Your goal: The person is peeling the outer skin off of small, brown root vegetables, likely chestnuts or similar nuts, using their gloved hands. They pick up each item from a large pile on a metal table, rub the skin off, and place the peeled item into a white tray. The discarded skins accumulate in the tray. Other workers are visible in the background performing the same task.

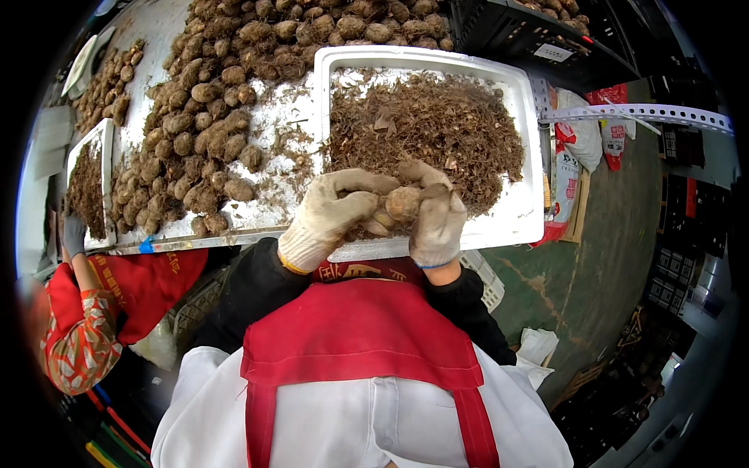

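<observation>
A round brown hairy tuber [402, 204] is held between my two hands over a white foam box [530, 160] filled with loose dark fibrous peelings [421, 117]. My left hand [335, 209], in a dirty white knit glove, has its fingers curled at the tuber's left side. My right hand [438, 218], in a similar glove, grips it from the right, with fingers bent over its top.
Piles of tubers [203, 140] cover the table at left and back. A co-worker [78, 327] in red works at a smaller foam tray [107, 171]. Black crates [530, 47], a perforated metal bar [632, 113] and sacks [577, 125] stand at the right.
</observation>
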A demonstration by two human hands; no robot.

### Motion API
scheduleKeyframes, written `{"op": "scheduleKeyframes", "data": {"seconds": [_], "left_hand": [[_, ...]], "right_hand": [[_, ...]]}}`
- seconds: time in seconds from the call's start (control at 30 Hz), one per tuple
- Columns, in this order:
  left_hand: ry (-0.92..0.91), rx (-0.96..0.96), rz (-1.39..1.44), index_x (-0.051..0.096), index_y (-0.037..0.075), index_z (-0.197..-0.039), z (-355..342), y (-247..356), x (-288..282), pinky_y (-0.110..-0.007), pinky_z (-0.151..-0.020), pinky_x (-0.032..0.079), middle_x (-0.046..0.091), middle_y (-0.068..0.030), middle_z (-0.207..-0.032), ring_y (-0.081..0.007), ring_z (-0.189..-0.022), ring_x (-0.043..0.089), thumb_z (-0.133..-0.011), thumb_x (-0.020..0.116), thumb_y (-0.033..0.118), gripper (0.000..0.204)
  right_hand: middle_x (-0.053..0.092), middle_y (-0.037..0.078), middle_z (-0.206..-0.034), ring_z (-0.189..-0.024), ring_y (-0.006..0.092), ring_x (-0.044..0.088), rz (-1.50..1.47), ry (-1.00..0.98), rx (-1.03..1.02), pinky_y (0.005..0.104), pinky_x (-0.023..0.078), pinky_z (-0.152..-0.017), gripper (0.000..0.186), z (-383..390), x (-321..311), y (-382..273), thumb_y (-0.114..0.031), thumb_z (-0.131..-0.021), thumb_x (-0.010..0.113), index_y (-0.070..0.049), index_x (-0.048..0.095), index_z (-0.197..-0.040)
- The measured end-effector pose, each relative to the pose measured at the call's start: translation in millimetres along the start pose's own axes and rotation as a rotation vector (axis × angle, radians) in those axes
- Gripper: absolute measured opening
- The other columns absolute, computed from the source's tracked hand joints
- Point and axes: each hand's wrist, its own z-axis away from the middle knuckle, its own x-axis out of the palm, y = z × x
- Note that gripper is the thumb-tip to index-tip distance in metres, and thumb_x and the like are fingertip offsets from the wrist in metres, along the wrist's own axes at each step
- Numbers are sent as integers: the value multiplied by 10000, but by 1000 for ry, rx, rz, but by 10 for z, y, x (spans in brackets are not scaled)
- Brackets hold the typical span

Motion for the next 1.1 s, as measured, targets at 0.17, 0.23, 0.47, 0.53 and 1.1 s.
{"op": "scheduleKeyframes", "data": {"seconds": [0.17,0.23,0.47,0.53,1.1], "left_hand": [[-13,-55,23,575,-91,-1233,49,43,-19,-253,-671,590,686,-138,-956,-141,-759,697,-928,538,93,358],[-3,-35,-121,576,-89,-1206,27,78,7,-250,-659,596,682,-136,-941,-139,-750,698,-939,526,86,323],[-9,-45,142,586,-89,-1143,6,-85,-94,-257,-678,578,668,-117,-993,-151,-780,691,-931,568,73,267],[-12,-44,183,589,-90,-1141,24,-94,-98,-261,-698,576,662,-116,-1013,-151,-799,689,-925,585,74,272],[-22,-44,99,530,-68,-1287,54,-68,-203,-275,-721,572,666,-132,-993,-170,-827,689,-1015,569,242,414]], "right_hand": [[719,104,-942,-798,174,679,-151,29,61,305,523,-720,412,-58,77,-182,-265,-996,523,77,607,-1210],[717,100,-944,-799,166,676,-96,-15,69,295,527,-732,414,-31,41,-154,-267,-997,520,80,608,-1205],[717,118,-901,-766,201,687,7,-71,38,314,528,-704,335,-43,1,-159,-212,-962,538,49,643,-1145],[724,124,-895,-766,215,699,-221,19,179,320,532,-695,318,11,62,-102,-201,-947,551,43,655,-1123],[706,116,-887,-806,244,676,80,-74,333,314,526,-747,353,-109,103,-235,-281,-1006,484,5,658,-1121]]}}
